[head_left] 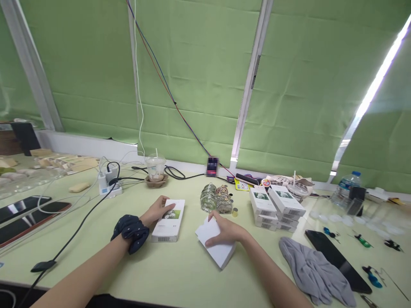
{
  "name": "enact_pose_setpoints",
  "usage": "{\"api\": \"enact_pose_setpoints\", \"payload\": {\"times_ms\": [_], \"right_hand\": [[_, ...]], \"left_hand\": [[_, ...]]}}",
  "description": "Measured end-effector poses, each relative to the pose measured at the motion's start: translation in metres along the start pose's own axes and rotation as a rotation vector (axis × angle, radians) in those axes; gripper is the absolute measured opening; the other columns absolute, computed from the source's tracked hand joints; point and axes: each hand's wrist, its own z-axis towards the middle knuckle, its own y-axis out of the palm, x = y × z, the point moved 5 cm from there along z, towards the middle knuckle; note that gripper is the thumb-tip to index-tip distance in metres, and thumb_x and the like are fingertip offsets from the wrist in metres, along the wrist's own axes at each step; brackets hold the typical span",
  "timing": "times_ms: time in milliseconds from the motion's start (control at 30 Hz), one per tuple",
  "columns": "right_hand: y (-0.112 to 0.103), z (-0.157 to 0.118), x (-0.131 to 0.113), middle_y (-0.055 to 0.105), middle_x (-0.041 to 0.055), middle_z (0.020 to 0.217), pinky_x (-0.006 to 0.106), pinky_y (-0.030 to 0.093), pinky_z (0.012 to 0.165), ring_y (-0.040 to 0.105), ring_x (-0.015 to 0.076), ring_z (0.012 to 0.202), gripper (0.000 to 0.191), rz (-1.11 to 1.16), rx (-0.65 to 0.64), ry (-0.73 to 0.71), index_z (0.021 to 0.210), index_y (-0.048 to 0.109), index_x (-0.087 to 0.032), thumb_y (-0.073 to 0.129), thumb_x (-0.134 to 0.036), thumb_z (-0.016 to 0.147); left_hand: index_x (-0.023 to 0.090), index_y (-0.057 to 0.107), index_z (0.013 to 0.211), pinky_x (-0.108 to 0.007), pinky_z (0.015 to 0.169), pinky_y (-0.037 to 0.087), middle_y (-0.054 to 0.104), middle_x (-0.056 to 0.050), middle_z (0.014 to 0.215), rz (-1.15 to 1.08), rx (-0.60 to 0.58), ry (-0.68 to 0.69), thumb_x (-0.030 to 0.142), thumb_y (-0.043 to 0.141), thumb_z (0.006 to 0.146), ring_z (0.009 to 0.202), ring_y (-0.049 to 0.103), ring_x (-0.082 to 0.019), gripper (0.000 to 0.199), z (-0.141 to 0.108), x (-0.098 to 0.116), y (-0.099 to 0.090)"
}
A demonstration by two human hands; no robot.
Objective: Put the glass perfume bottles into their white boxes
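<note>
My left hand (157,211) grips a flat white box (166,231) by its left side, thumb on top. A green picture with white flowers is printed on the box, which appears to rest on the table. In my right hand (227,231) is a plain white box or carton piece (221,256), held tilted between thumb and fingers. I cannot tell whether it is a box or an insert. Behind the hands stand several clear glass bottles (208,200) and brownish-tinted ones (224,203). A small gold cap (235,212) lies beside them.
Stacks of similar white boxes (263,204) stand at right, near a grey cloth (314,269) and a black phone (337,261). A plastic cup (156,167), a charging block (107,186) and cables are at left. A water bottle (348,186) stands far right.
</note>
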Motion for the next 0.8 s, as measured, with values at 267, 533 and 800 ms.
{"api": "enact_pose_setpoints", "payload": {"times_ms": [267,533,800], "right_hand": [[-0.026,-0.005,0.017,0.061,-0.0016,0.076,0.025,0.043,0.054,0.061,0.0194,0.069,0.056,0.52,0.23,0.009,0.091,0.043,-0.024,0.075,-0.054,0.057],[-0.075,-0.023,0.033,0.058,-0.0048,0.054,0.017,0.028,0.037,0.052,0.0107,0.045,0.056,0.92,0.869,-0.074,0.075,0.039,-0.022,0.075,-0.06,0.054],[-0.053,-0.013,0.009,0.064,-0.0007,0.066,0.027,0.052,0.051,0.062,0.0149,0.054,0.042,1.045,0.734,-0.369,0.071,0.047,-0.02,0.073,-0.052,0.066]], "left_hand": [[0.018,0.047,0.08,-0.022,0.056,0.038,0.062,0.002,0.072,-0.261,-0.489,0.136,0.048,0.072,0.067,0.066,0.058,-0.014,0.041,-0.032,0.047,0.015],[0.016,0.06,0.076,-0.024,0.068,0.043,0.055,0.0,0.081,-0.232,-0.656,0.457,0.035,0.067,0.075,0.076,0.053,-0.014,0.021,-0.067,0.103,0.034],[0.016,0.065,0.062,-0.03,0.081,0.047,0.043,0.001,0.083,-0.321,-0.682,0.5,0.025,0.076,0.066,0.075,0.05,-0.012,0.015,-0.079,0.114,0.035]]}}
